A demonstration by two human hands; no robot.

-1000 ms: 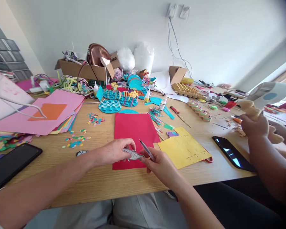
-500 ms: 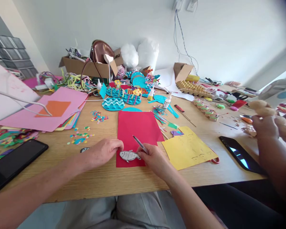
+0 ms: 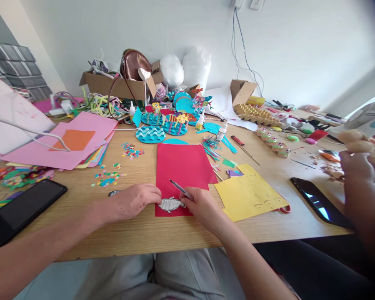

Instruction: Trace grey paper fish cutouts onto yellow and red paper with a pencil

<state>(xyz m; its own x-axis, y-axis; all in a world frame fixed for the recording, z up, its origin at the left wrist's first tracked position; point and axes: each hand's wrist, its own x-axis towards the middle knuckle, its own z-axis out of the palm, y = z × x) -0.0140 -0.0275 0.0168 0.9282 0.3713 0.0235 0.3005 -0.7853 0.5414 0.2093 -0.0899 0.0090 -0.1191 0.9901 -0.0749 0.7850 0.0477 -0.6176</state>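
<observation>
A white paper fish cutout [image 3: 170, 204] with black outlines lies near the bottom of a red sheet of paper [image 3: 184, 166]. My left hand [image 3: 139, 200] has its fingers bunched together, and their tips are on the fish's head end, covering it. In my right hand [image 3: 203, 206] is a grey pen [image 3: 179, 187], its tip pointing up and left, away from the paper. The fingers of that same hand rest at the fish's tail. A small black-and-white cutout [image 3: 114, 193] lies partly behind my left wrist.
Yellow paper [image 3: 251, 191] lies right of the red sheet, near a phone [image 3: 318, 202]. Another phone [image 3: 28, 208] is at left, below stacked coloured paper [image 3: 56, 146]. Blue paper crafts [image 3: 150, 134] and glue bottles [image 3: 221, 131] stand behind. At right, another person's hands [image 3: 359, 166] hold brownish rounded pieces.
My left fingers have moved from the sheet's edge onto the fish's head, which was uncovered before. My right hand keeps the pen, and the whole view has shifted slightly.
</observation>
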